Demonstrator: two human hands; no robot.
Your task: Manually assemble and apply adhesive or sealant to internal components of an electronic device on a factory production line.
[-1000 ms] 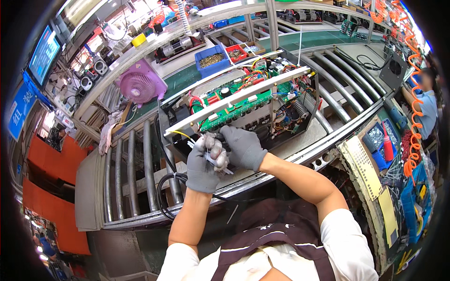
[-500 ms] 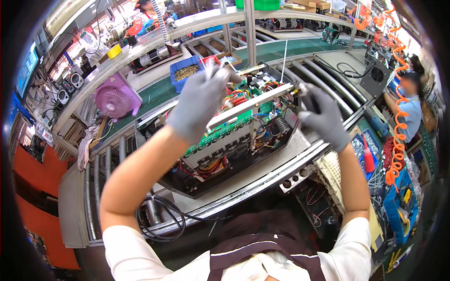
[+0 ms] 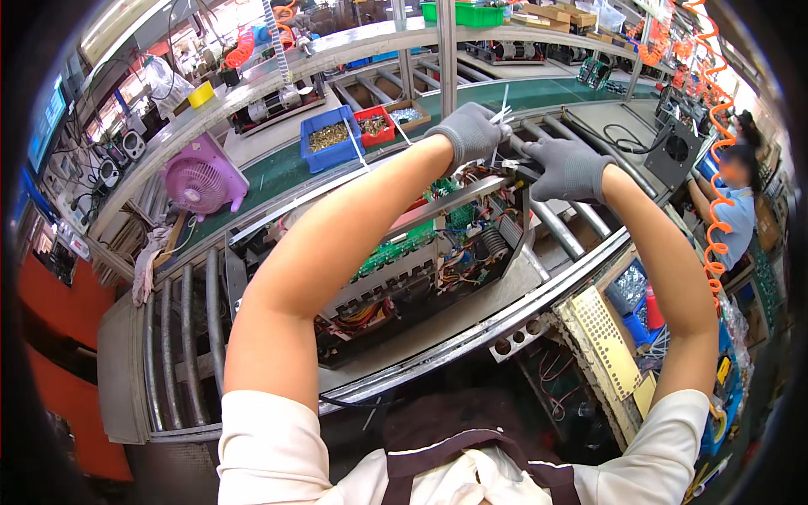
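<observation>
An open electronics chassis (image 3: 396, 269) with green circuit boards, coloured wires and a metal crossbar (image 3: 459, 202) lies in front of me. My left hand (image 3: 471, 135), in a grey glove, reaches over its far side, fingers closed on a few white cable ties (image 3: 503, 114) that stick up. My right hand (image 3: 572, 171), gloved too, is beside the chassis's far right corner. Its fingers point left toward the left hand and bend round something dark that I cannot make out. The left forearm hides part of the chassis.
Metal rollers (image 3: 192, 337) carry the line on both sides. Beyond the chassis are a blue bin (image 3: 328, 139) and a red bin (image 3: 374, 124) of small metal parts. A purple fan (image 3: 202, 181) stands left. An orange coiled hose (image 3: 718, 227) hangs right, near a person (image 3: 734, 210).
My left hand has moved right and away from me, across the chassis, with the cable ties. My right hand has shifted slightly away from me. The chassis sits slightly further left in view.
</observation>
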